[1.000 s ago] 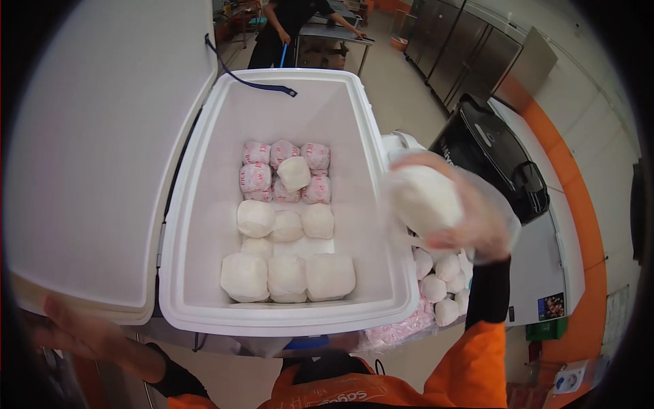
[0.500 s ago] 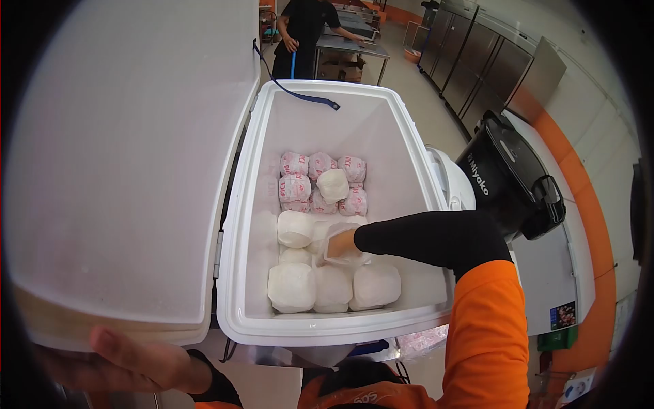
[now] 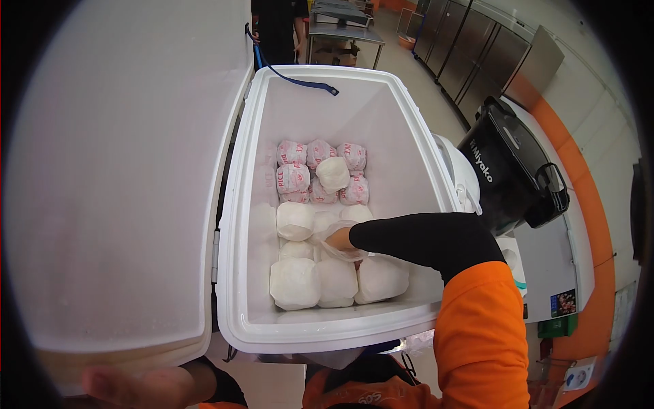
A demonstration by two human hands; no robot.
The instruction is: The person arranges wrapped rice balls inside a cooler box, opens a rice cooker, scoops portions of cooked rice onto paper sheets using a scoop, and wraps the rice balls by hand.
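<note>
Right hand (image 3: 340, 240)'s fingers are mostly hidden, so can't tell how open or if gripping; blurry left hand (image 3: 139, 385), same. White, rounded, paper-wrapped bundle (image 3: 383, 280) sits right beside the former, wearer's side. I'd nudge gently, spare the wrap.

"What sort of place is this?"
"It looks like a commercial kitchen: tall steel cabinets (image 3: 470, 51) line the wall, and a steel table (image 3: 347, 33) stands beyond."
"Anything about food?"
"Yes, a black cooker (image 3: 511, 167) marked Miyako, and wrapped bundles (image 3: 293, 178) printed 'RICE' in a big white box (image 3: 340, 327)."
</note>
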